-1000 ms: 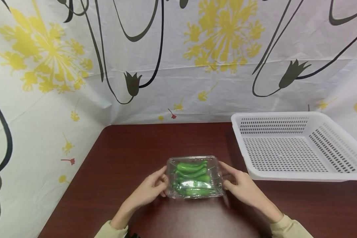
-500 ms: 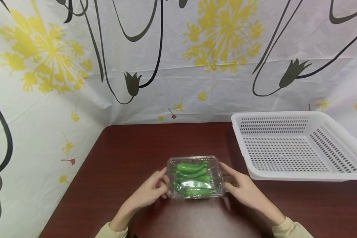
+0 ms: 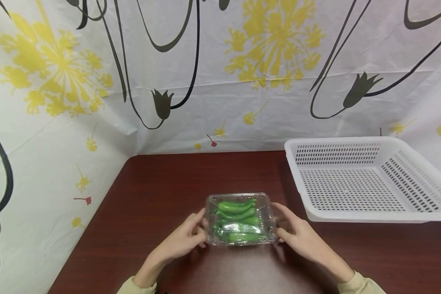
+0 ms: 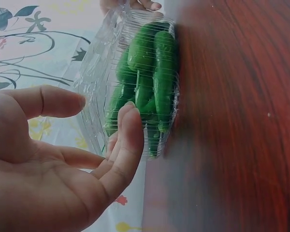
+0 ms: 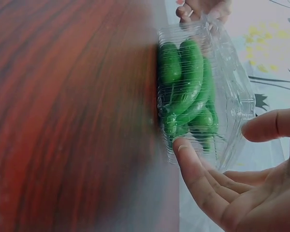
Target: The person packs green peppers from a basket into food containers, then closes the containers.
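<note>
A clear plastic clamshell box sits on the dark red table, its lid down over several long green peppers. At its left end is my left hand, thumb and fingers loosely bent, with the tips at the box's wall. My right hand is at the opposite end in a similar loose pose. In the left wrist view, the left thumb lies by the lid's edge and the fingers are in front of the ribbed side. The right wrist view has the right thumb by the lid's corner.
A white perforated plastic basket stands at the table's right, with nothing in it. Behind and left of the table hangs a white cloth printed with flowers.
The box stays in the same place. Both hands remain at its ends, with only slight shifts of the fingers and wrists. The head view has moved very slightly.
</note>
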Available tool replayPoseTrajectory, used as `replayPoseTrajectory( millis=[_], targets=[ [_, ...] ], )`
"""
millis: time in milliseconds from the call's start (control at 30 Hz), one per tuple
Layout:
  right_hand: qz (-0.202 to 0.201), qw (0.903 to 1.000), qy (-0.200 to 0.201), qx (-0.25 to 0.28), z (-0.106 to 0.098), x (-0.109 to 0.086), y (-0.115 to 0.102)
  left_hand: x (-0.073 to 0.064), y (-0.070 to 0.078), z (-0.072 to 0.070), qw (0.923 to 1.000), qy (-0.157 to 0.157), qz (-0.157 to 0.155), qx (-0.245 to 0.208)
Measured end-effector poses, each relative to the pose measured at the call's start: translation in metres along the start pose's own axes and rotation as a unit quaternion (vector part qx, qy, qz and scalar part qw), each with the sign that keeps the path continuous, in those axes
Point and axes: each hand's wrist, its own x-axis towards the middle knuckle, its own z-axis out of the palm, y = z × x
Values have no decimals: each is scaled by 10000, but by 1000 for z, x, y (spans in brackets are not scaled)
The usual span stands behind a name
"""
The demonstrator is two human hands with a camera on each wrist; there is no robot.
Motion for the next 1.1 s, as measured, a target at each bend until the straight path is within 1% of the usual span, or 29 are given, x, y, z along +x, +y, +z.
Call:
replayPoseTrajectory(
  millis=[133,200,300,433,600,700,933,1100],
  targets=[
    [-73,10000,22,43,0,0,1,-2,1,-1,9999,-92,-136,-6],
    [-40,10000,-26,69,0,0,2,-3,1,-2,9997,-143,-198,-28],
    [261,9996,-95,71,0,-1,1,-4,1,-2,9995,-135,-284,-50],
    [554,9981,-285,-5,0,-2,0,-7,0,-2,9991,16,-409,-86],
    [379,9977,-542,-164,0,-2,0,-9,-1,3,9976,156,-596,-308],
    [303,9976,-595,-182,0,-2,1,-10,-1,5,9967,124,-661,-456],
    [378,9970,-674,109,3,-2,2,-9,-3,7,9945,-1,-668,-802],
    [412,9939,-824,600,3,-2,4,-8,-2,9,9918,-55,-781,-1010]
  ],
)
